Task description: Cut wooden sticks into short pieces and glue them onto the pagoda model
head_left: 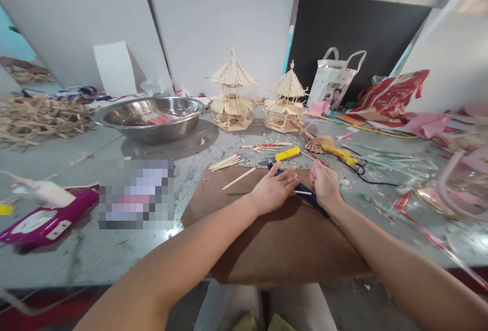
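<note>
My left hand (272, 188) lies low over the brown board, fingers stretched to the right and pressed down on a thin wooden stick (304, 192), whose pale end pokes out past the fingertips. Just right of it, my right hand (325, 183) is closed in a fist; what it grips is hidden. A dark blue tool (314, 200) runs diagonally beneath both hands, its kind unclear. Beyond the hands lies a yellow-handled utility knife (287, 153). One loose stick (238, 178) and a small bundle of sticks (226, 162) lie to the left.
Brown board (290, 254) covers the table's front. Two stick-built pagoda models (232, 104) stand behind, beside a metal basin (160, 130). A yellow glue gun (339, 154) and scraps lie right. A purple power strip (49, 224) and a blurred-out object (136, 193) are left.
</note>
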{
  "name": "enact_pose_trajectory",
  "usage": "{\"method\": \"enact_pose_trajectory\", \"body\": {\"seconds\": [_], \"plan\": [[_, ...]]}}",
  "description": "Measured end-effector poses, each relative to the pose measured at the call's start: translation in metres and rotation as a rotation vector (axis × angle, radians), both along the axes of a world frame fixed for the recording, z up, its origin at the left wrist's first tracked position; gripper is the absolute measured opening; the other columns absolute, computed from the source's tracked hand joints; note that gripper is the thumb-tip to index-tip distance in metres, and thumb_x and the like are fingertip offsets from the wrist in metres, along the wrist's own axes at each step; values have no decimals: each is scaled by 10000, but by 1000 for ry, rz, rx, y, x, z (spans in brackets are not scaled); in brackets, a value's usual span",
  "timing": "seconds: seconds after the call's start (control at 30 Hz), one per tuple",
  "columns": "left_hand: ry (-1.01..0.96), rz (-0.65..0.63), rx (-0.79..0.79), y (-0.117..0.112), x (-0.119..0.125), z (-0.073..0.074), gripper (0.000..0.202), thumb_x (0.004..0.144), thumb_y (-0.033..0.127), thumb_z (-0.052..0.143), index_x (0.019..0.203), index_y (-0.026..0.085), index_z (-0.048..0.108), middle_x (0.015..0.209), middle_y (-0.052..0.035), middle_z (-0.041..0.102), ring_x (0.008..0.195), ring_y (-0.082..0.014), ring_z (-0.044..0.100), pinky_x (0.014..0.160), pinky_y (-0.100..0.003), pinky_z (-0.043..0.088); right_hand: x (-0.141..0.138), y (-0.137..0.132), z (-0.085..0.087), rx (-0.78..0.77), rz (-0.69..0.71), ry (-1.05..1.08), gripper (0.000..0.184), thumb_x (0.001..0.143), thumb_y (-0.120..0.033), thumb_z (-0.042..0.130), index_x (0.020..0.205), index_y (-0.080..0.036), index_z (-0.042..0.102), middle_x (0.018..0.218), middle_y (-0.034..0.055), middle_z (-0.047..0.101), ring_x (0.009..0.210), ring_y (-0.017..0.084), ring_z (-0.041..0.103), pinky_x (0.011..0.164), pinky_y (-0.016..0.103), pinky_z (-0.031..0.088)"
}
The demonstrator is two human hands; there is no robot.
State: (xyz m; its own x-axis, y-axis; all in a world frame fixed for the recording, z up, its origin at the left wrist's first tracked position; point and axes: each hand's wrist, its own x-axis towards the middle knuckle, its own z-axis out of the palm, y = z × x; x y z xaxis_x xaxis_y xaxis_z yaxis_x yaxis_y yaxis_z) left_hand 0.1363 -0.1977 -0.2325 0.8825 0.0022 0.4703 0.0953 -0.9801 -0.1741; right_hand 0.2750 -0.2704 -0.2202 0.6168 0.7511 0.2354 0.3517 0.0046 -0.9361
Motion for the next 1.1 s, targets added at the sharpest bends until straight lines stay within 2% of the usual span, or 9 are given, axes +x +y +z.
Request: {"method": "enact_pose_trajectory", "body": {"seconds": [0.1,0.27,0.53,0.6,0.67,0.8,0.93,1.1], "plan": [[-6,11,-3,-1,0,-1,317,829,261,350,1116,163,440,1115,-82,541,1189,-168,316,1000,-451,153,3,5,-14,54,-9,45,420,751,-540,300,489,-216,245,402,-68,236,356,68,213,351,222,208],[-8,17,-17,-2,0,0,321,842,258,314,1121,160,440,1130,-74,531,1172,-169,342,1000,-437,154,4,5,-7,15,13,-55,421,761,-528,287,487,-208,284,420,-57,267,391,80,267,400,223,248],[-23,-11,-34,5,-6,7,339,838,260,319,1149,164,412,1094,-60,554,1135,-166,389,956,-379,255,-1,3,0,-195,65,-337,428,790,-488,217,543,-197,410,518,-1,473,528,129,450,535,234,329],[-92,21,-51,11,-10,12,291,839,262,312,1046,153,485,1027,-65,584,1076,-158,443,918,-340,306,-3,3,5,-276,60,-397,454,805,-473,169,578,-193,444,571,21,524,579,142,489,563,238,343],[-192,113,-86,18,-15,17,272,841,261,298,915,142,531,904,-67,614,943,-148,519,825,-295,375,-8,3,12,-397,65,-510,463,816,-458,152,646,-189,488,672,48,577,660,158,525,596,248,349],[-305,287,-92,27,-24,22,289,845,266,276,778,145,530,708,-47,600,708,-134,537,616,-237,397,-23,1,28,-668,145,-835,359,787,-468,294,862,-204,525,878,80,604,782,208,556,622,284,358],[-206,273,-34,23,-25,19,322,843,314,261,741,160,525,603,-28,570,587,-124,519,518,-228,348,-29,3,39,-759,235,-1122,289,761,-391,394,927,-195,526,884,89,615,801,228,570,625,299,376],[-7,156,-18,13,-21,15,294,806,331,306,705,171,532,597,-29,570,566,-125,522,474,-223,311,-9,8,59,-827,254,-1227,303,748,-390,406,867,-169,576,903,115,618,837,247,566,624,302,391]]}}
